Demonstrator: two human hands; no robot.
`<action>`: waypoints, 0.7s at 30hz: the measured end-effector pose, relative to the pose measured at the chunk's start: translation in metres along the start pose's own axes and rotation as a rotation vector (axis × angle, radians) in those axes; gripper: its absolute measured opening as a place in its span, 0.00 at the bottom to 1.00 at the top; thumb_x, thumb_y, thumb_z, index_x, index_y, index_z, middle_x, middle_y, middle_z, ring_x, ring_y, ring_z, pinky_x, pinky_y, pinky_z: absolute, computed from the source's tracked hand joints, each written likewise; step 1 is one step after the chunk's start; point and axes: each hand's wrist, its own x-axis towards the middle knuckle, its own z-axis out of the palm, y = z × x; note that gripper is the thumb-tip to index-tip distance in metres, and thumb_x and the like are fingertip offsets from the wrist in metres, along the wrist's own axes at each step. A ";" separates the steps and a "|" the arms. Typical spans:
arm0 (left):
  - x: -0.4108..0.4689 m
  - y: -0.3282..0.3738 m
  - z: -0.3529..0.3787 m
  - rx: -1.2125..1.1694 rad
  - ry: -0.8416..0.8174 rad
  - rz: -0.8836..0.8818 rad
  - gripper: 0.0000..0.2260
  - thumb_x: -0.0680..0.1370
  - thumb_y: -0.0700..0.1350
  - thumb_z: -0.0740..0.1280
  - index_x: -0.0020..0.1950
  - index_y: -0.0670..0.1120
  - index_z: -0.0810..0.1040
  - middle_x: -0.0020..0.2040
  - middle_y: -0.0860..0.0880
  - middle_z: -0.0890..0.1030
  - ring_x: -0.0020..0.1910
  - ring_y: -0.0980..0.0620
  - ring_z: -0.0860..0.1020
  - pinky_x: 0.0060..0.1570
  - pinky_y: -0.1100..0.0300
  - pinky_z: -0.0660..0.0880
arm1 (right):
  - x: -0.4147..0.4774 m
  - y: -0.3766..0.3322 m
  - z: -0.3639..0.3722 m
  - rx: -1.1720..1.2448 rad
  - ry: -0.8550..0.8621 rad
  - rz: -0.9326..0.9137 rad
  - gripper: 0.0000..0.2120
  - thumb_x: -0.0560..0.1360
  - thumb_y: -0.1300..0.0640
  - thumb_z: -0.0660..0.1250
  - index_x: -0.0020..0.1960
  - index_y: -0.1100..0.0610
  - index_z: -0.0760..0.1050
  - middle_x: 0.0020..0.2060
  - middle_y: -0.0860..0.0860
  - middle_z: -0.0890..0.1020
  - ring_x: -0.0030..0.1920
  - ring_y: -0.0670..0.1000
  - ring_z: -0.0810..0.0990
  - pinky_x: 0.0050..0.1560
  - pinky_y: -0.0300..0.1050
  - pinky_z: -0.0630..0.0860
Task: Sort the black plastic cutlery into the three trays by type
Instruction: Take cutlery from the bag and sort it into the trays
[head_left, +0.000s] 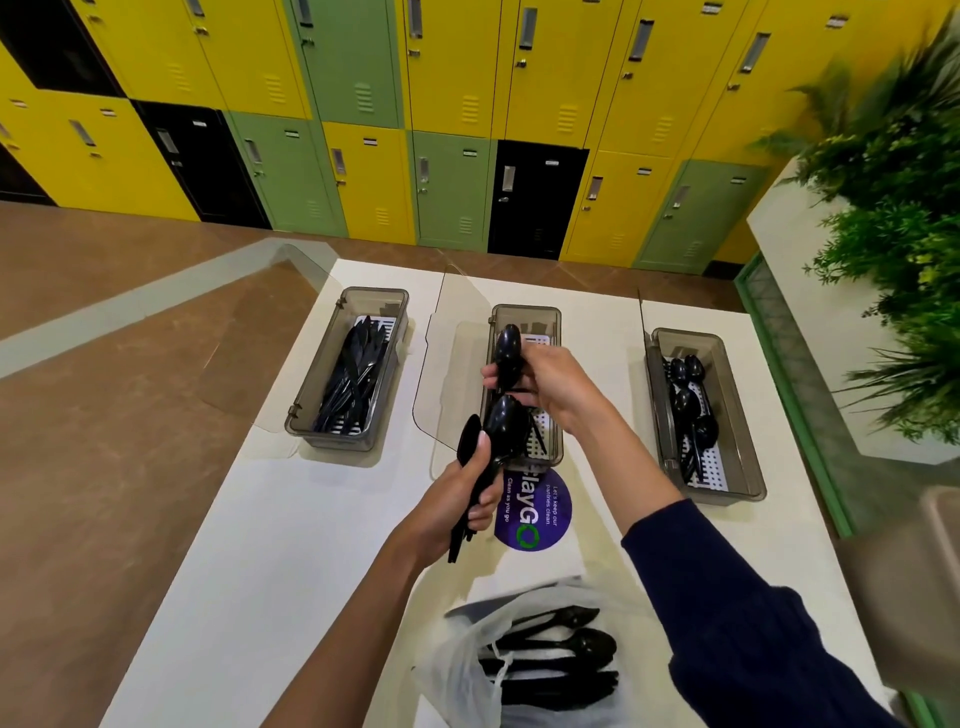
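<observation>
Black cutlery mid-sort: left hand (462, 499) closed round a bunch of spoons (491, 441), handles down, w/ right hand (540, 384) gripping one spoon (508, 353) pulled from it, both over the middle tray (551, 317). Left tray (311, 410) already holds a good pile of what look like knives; right tray (737, 415) has several spoons; middle tray contents mostly hidden, prob. forks. Plenty left: a clear plastic bag (457, 670) at the near counter (291, 519) edge w/ more pieces inside. I'd say roughly halfway. Purple sticker (540, 519) reads "Let's keep our pantries clean", "Clean as you go", partly "layGO".
</observation>
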 end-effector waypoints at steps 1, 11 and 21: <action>0.001 0.001 0.000 0.020 0.002 -0.003 0.27 0.79 0.62 0.52 0.29 0.44 0.63 0.22 0.53 0.61 0.21 0.56 0.57 0.23 0.66 0.57 | 0.000 0.002 0.001 0.012 0.000 -0.002 0.16 0.82 0.50 0.54 0.50 0.56 0.77 0.41 0.53 0.86 0.43 0.49 0.85 0.53 0.49 0.77; 0.005 0.002 0.002 0.074 0.110 0.061 0.16 0.80 0.60 0.54 0.39 0.53 0.70 0.25 0.51 0.62 0.21 0.57 0.58 0.22 0.64 0.56 | -0.013 0.007 0.002 0.087 -0.053 -0.097 0.16 0.82 0.48 0.54 0.48 0.54 0.77 0.39 0.51 0.86 0.42 0.48 0.84 0.52 0.47 0.75; -0.004 -0.003 0.006 0.087 0.129 0.066 0.13 0.80 0.57 0.57 0.40 0.54 0.73 0.26 0.50 0.62 0.21 0.57 0.59 0.23 0.63 0.55 | -0.022 0.004 0.001 0.274 -0.127 -0.081 0.31 0.77 0.34 0.48 0.51 0.58 0.76 0.37 0.53 0.81 0.41 0.53 0.81 0.58 0.52 0.73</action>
